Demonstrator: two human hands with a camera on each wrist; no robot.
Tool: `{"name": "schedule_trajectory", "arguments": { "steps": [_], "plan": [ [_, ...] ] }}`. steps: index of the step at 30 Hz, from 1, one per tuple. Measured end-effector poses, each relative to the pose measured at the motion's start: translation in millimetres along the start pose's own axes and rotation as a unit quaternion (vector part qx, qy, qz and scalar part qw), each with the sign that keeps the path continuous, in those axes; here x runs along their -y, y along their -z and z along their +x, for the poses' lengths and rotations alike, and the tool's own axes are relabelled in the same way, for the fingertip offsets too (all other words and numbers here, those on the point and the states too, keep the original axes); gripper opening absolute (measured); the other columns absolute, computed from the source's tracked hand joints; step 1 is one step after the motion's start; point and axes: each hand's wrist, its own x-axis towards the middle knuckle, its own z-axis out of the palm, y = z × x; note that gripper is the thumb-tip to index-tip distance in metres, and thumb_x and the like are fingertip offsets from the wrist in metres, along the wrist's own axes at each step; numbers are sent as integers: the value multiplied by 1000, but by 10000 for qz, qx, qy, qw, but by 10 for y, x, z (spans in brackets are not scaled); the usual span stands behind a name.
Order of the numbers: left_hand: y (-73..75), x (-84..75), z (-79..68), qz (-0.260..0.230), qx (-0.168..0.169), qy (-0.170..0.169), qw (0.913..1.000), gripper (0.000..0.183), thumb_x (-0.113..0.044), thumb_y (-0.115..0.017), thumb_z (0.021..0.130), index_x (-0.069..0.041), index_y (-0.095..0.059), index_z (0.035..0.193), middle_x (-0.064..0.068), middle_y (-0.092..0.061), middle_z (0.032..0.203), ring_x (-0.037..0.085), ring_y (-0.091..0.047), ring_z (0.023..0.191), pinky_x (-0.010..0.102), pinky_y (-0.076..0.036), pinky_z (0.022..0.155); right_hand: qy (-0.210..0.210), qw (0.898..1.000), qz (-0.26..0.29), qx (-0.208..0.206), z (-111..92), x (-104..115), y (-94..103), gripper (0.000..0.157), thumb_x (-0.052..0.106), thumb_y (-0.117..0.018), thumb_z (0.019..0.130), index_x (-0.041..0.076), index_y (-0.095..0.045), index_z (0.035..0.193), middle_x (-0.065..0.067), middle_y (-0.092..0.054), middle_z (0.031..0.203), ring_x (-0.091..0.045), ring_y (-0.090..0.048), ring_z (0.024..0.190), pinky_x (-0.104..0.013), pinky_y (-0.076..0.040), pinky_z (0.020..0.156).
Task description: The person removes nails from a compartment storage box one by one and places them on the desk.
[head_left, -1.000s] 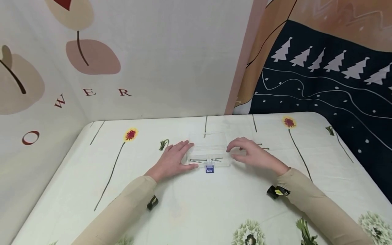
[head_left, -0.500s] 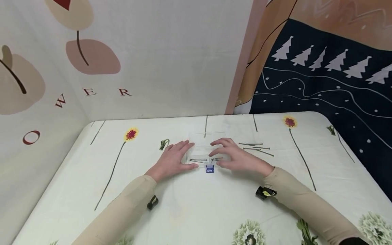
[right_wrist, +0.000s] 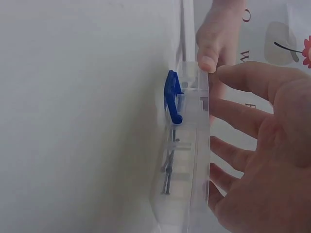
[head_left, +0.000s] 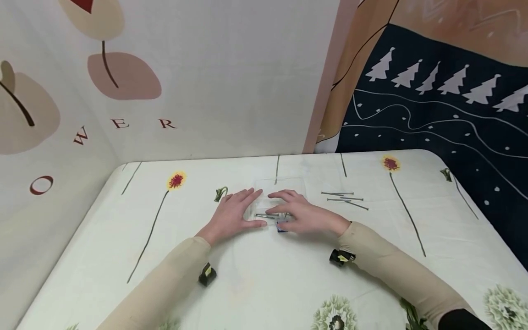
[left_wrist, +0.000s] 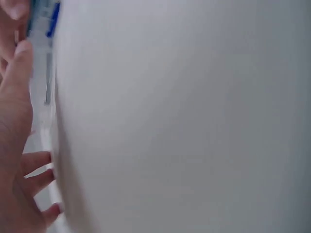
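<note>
Over the clear box [right_wrist: 182, 206], the right grip [head_left: 303, 216] hovers with its fingers spread and slightly bent, holding nothing that shows. At the box's left end lies the left grip [head_left: 232, 214] — fingers stretched out, thumb by the front edge, unclasped. Inside the box are thin nails [head_left: 267, 215], and a blue latch [right_wrist: 170, 94] sits mid-front. Right of the box, several loose nails [head_left: 344, 200] lie on the counter's flowered cloth [head_left: 247, 275]; behind it hangs a pale printed drape [head_left: 231, 82].
</note>
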Motion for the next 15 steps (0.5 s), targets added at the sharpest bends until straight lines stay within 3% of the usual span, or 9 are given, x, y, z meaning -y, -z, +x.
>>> {"name": "schedule_trajectory", "arguments": {
  "steps": [8,15],
  "plan": [
    [-49,16,-3,-72,-264,-21,9996,89,-61,-67,81,-17,-36,151,15,-39,149,33,-34,137,57,-25,107,-290,9989,-227,296,71,64,-22,40,22,-66,90,13,-64,129,-13,-30,153,-32,-23,138,-58,-25,103],
    [-26,9,10,-132,-104,-52,9998,89,-61,-66,81,-16,-35,151,16,-39,149,36,-34,136,59,-26,106,-451,9985,-133,283,77,102,-48,32,21,-66,89,15,-70,120,-13,-29,153,-33,-20,139,-59,-21,103]
  ]
}}
